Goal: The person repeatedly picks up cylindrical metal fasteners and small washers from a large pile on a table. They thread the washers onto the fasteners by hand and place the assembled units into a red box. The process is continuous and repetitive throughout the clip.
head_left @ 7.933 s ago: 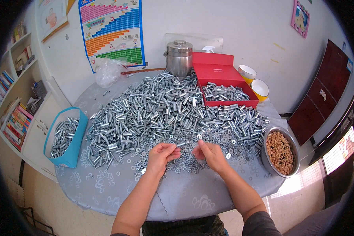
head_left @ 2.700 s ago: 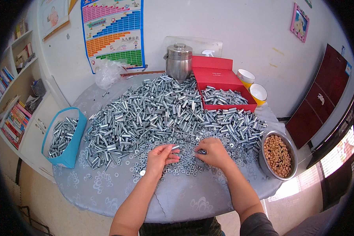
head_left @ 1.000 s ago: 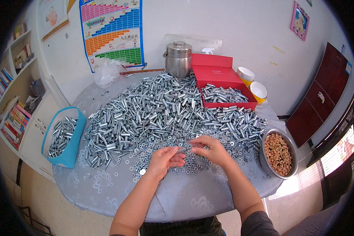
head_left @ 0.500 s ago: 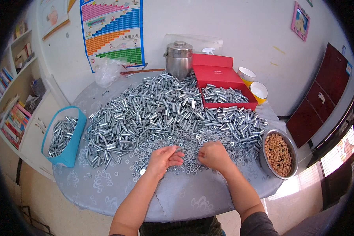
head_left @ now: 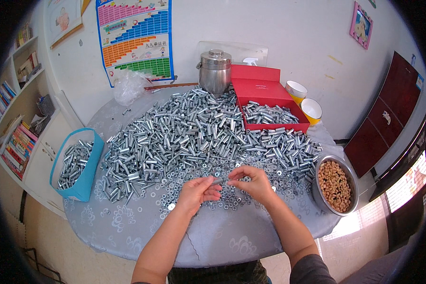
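My left hand is closed on a short metal anchor bolt, its thumb and forefinger pinching it so that one end points right. Close to that end is my right hand, thumb and fingertips pressed together; whatever lies between them is too small to make out. Under both hands spreads a layer of loose washers and nuts. Beyond them rises a large heap of silvery anchor bolts.
A blue fabric bin of bolts stands left. At the back are a steel canister, an open red box with bolts, two yellow-and-white cups and a plastic bag. A metal bowl of brownish pieces sits right.
My right hand has risen from the washers and moved up and left to the free end of the anchor bolt. My left hand has stayed put with the bolt.
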A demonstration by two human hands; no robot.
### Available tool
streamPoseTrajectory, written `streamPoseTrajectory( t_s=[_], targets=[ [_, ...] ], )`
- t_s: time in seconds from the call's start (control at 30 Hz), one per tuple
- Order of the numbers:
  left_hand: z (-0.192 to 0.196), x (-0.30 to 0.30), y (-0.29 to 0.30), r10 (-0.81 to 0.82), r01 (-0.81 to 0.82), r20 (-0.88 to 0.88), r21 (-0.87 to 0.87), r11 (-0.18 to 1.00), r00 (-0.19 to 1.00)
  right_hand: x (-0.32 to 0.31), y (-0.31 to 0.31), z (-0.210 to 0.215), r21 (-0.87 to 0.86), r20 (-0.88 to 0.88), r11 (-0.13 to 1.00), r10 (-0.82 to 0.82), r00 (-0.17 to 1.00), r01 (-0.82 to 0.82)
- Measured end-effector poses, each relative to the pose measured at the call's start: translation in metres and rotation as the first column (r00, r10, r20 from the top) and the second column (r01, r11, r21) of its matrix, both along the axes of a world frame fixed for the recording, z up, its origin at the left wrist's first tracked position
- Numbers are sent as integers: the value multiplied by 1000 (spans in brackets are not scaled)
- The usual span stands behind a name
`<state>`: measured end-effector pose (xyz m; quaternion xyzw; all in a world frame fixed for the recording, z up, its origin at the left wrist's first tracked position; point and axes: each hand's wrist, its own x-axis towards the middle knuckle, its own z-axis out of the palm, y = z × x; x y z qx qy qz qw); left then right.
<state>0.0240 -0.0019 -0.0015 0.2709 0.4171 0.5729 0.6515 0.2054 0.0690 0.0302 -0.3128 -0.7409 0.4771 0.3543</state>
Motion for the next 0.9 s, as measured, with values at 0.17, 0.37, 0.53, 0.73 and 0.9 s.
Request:
streamPoseTrajectory(
  t_s=[0.17, 0.37, 0.53, 0.73, 0.9],
  targets=[
    [4, 2, -2, -19, 18, -17, -14, 1000, 1000, -2, -3, 3, 45, 29, 998, 49, 998, -50],
    [2, 1, -1, -36, 36, -8, -15, 999, 999, -1, 1, -3, 17, -37, 996, 85, 996, -84],
    [3, -1, -3, -81, 81, -6, -26, 996, 997, -2, 0, -2, -87, -40, 994, 62, 997, -66],
    [1, -2, -1, -134, 134, 44, -12, 991, 990, 0, 2, -7, -33, 127, 998, -55, 990, 60],
    [-5, -6, 0, -85, 85, 80, -5, 996, 993, 11, 7, -7, 175, 550, 984, -112, 828, 17]
  ],
)
